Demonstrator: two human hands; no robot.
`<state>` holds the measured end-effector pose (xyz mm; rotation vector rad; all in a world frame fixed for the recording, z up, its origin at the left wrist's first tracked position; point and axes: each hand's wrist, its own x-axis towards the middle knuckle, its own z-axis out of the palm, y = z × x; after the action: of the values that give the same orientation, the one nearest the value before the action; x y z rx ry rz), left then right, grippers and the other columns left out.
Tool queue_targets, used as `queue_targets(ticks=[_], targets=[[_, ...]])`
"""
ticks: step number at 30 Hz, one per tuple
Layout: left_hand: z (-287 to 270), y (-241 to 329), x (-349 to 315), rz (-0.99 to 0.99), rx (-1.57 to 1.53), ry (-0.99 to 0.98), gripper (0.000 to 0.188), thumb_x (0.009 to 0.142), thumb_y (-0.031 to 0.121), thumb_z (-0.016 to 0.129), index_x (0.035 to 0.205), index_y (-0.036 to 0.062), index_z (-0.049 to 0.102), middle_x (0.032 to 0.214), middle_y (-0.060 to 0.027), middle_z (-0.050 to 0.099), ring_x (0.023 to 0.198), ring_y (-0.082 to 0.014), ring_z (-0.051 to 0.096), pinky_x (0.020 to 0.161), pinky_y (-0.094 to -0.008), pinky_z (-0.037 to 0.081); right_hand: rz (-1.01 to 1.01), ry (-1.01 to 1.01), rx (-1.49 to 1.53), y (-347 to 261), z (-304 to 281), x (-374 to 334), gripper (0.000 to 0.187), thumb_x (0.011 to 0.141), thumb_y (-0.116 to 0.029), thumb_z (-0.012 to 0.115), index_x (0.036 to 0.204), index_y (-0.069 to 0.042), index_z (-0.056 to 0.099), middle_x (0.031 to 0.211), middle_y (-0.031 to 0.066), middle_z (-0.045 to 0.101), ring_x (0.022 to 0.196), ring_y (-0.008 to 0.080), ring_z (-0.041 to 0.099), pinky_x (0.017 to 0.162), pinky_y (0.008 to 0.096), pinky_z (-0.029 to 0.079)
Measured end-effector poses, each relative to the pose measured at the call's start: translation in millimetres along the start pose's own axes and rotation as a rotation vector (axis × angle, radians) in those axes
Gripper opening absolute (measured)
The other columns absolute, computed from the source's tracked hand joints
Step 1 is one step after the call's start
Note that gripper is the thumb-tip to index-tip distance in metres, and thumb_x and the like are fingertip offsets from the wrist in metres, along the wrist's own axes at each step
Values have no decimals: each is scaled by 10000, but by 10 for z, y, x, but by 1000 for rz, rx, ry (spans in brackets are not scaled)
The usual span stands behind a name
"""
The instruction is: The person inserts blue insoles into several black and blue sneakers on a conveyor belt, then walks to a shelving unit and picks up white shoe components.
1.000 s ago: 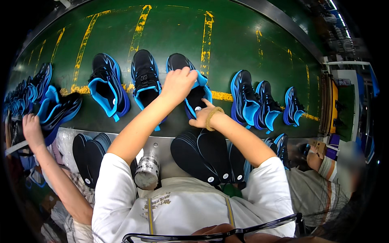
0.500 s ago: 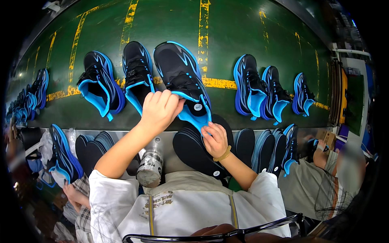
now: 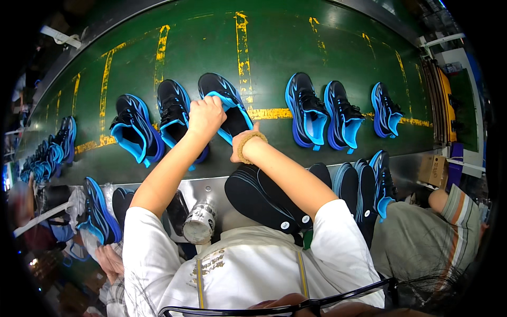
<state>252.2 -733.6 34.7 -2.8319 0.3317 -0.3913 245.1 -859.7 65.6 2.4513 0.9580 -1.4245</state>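
Note:
A black and blue sneaker (image 3: 214,83) points away from me on the green work surface, its blue-lined collar pulled wide. My left hand (image 3: 207,115) is closed on the collar and tongue at the opening's left side. At the heel, my right hand (image 3: 247,143) is closed round the back of the shoe, thumb raised along its right side; the other fingers are mostly hidden. Inside the shoe it looks dark. Close on the left stand two similar sneakers (image 3: 173,112). In front of me lie several black insoles (image 3: 253,196) with round white labels, partly under my right forearm.
To the right stand three more sneakers (image 3: 306,110); a further row (image 3: 63,140) is far left. On the metal ledge (image 3: 211,185) are a cylindrical container (image 3: 199,224), a dark flat object and upright insole stacks. Another person's hand (image 3: 109,261) is at lower left, below an upright sneaker.
My right hand has moved from the heel's edge to behind the heel. My left hand now holds the collar further forward, the opening looks wider, and the round label inside is out of sight.

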Motion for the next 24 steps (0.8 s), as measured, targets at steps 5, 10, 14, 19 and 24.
queue_targets(ticks=[5, 10, 14, 19, 24], targets=[[35, 48, 17, 131, 119, -68, 158, 645, 224, 521, 656, 67, 503, 596, -48, 502, 525, -185, 523, 478, -304, 378, -193, 790, 345, 171, 541, -134, 387, 677, -243, 524, 1017, -59, 517, 982, 134, 537, 976, 264, 484, 937, 463, 194], [-59, -22, 16, 93, -77, -168, 184, 669, 222, 494, 633, 41, 501, 621, -90, 531, 561, -225, 543, 510, -345, 404, 47, 1522, 430, 761, 1115, -772, 449, 644, -183, 598, 1054, -52, 470, 1158, 186, 371, 1077, 335, 351, 888, 438, 248], [-185, -169, 66, -141, -563, -282, 225, 690, 210, 449, 617, 0, 484, 652, -182, 527, 619, -311, 544, 575, -398, 421, 268, 1359, 496, 1227, 1527, -702, 604, 633, -259, 644, 1152, -93, 384, 1226, 218, 284, 1114, 380, 285, 897, 453, 241], [-245, -336, -36, -676, -1453, -129, 220, 763, 194, 411, 648, 31, 505, 555, 9, 391, 476, -91, 348, 442, -233, 297, 149, 1428, 716, 1517, 1464, -329, 328, 669, -211, 629, 877, -34, 447, 1106, 230, 422, 908, 372, 473, 730, 365, 401], [-859, -427, -368, -661, -1820, 93, 320, 804, 288, 455, 957, 24, 552, 528, 55, 319, 436, -38, 254, 410, -180, 159, 295, 1323, 1037, 1559, 845, -847, 439, 617, -301, 686, 900, -34, 482, 802, 160, 552, 747, 289, 535, 648, 329, 421]])
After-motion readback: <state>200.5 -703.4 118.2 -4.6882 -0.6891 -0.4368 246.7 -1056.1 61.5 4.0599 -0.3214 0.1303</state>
